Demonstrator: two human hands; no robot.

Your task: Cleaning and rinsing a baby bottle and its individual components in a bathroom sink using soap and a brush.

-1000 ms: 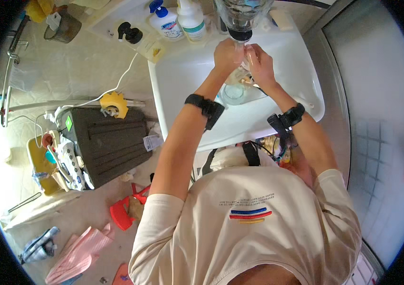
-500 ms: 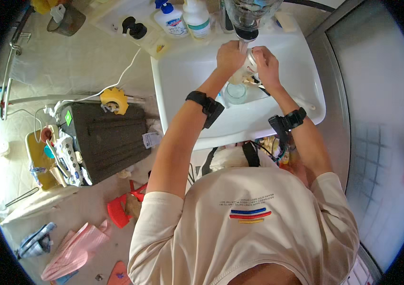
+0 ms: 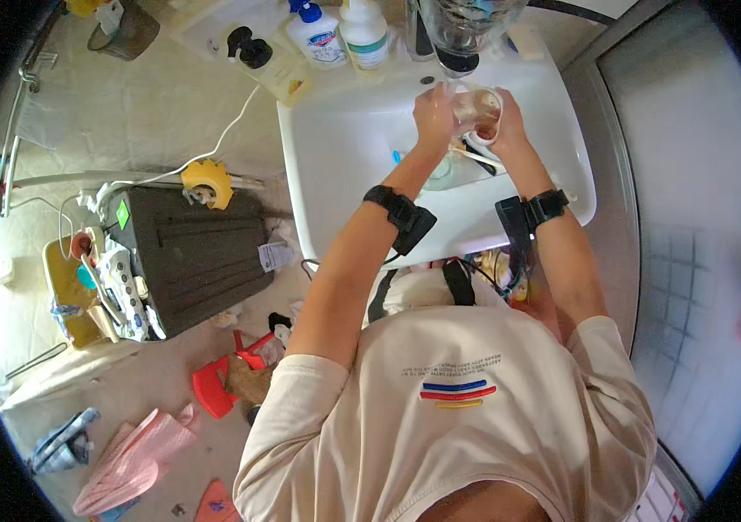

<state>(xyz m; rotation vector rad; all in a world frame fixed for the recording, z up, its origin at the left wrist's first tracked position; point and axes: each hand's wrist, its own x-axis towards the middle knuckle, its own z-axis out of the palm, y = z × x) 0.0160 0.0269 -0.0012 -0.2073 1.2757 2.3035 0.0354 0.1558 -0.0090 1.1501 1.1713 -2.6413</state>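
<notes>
Both my hands are closed around a clear cup with a white rim [image 3: 477, 108], just below the tap [image 3: 457, 63] over the white sink [image 3: 335, 165]. My left hand [image 3: 434, 120] grips one side and my right hand [image 3: 509, 126] the rim side. The cup is tipped, its mouth turned toward the right. Beneath the hands, a greenish clear glass [image 3: 442, 177] sits in the basin, partly hidden by my left forearm. Slim white and black sticks [image 3: 482, 161], possibly toothbrushes, lie beside it. A small blue tip [image 3: 396, 157] shows left of the glass.
Along the sink's back ledge stand a black-topped pump bottle [image 3: 270, 65], a blue-topped bottle [image 3: 318, 39] and a white bottle [image 3: 364, 39]. A frosted glass panel [image 3: 692, 261] borders the right. At left are a dark grey box [image 3: 192, 261] and cloths [image 3: 140, 465] on the floor.
The cup has turned so that its white-rimmed mouth faces right, and it has shifted slightly right and away from the tap spout. Both hands moved right and a little nearer with it.
</notes>
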